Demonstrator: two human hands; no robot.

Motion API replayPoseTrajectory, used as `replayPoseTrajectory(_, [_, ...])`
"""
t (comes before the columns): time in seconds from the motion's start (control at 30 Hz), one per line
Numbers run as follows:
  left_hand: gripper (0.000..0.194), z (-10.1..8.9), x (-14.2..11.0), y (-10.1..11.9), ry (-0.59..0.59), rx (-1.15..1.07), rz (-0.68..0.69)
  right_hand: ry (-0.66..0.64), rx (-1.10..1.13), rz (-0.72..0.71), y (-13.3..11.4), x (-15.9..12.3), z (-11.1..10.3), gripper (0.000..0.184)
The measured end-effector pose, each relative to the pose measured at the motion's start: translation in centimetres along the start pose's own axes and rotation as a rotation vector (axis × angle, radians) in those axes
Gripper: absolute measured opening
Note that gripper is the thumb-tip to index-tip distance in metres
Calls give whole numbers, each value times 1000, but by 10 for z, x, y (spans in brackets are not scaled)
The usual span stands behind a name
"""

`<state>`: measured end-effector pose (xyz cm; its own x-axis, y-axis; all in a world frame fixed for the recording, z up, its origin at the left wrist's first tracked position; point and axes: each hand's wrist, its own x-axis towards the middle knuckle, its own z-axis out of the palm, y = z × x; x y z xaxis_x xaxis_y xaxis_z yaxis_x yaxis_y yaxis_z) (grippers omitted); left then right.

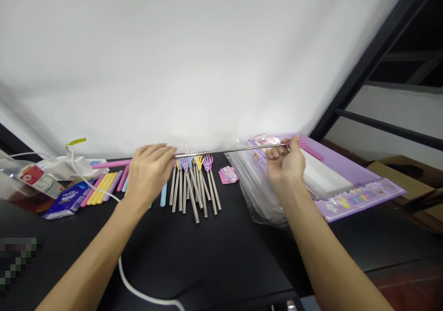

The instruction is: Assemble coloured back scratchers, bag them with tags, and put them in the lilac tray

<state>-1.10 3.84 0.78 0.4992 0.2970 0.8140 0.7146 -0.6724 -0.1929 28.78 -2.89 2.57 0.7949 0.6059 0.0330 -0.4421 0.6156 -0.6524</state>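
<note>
Stretching or checking a thin metal rod, by the look of it; it hangs nearly level above the bench, toward the back edge. Left hand: fingers wrapped round one end, where a pink handle pokes out. Right hand: fingers pinching the other end, near a pink claw piece. Next move seems to call for both grips staying in line, so the slim shaft does not bend.

Below the rod, toward the back edge: fanned metal scratchers with coloured claws, small pink cards just beside. Toward the back left corner: pink, yellow and purple sleeves, a blue packet, a clear cup, white plugs. White cable trails to the front edge. Right side: clear plastic bags against an open purple box.

Room: plain white wall behind, black metal frame, cardboard box beyond the right edge, reddish floor.
</note>
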Motion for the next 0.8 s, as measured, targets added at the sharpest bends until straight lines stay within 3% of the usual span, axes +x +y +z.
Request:
replayPoseTrajectory(0.07, [26,0,5,17,-54,-33,113,-47,-11,31,7,-6,3,51])
replayPoseTrajectory(0.17, [24,0,7,31,-23,-61,178,-76,-30,34,9,-10,5,50])
replayPoseTrajectory(0.4, [16,1,0,1,83,37,68,81,17,-45,-20,15,-9,50])
replayPoseTrajectory(0.53, [18,0,0,5,64,17,95,78,37,-61,-25,20,-13,49])
replayPoseTrajectory(0.7, [21,0,5,26,57,-9,117,81,5,-39,-3,0,-3,49])
replayPoseTrajectory(0.77, [21,1,7,37,57,-33,158,-8,-49,20,16,-22,7,46])
replayPoseTrajectory(0.8, [20,2,8,41,47,-46,181,-116,-75,97,25,-34,11,45])
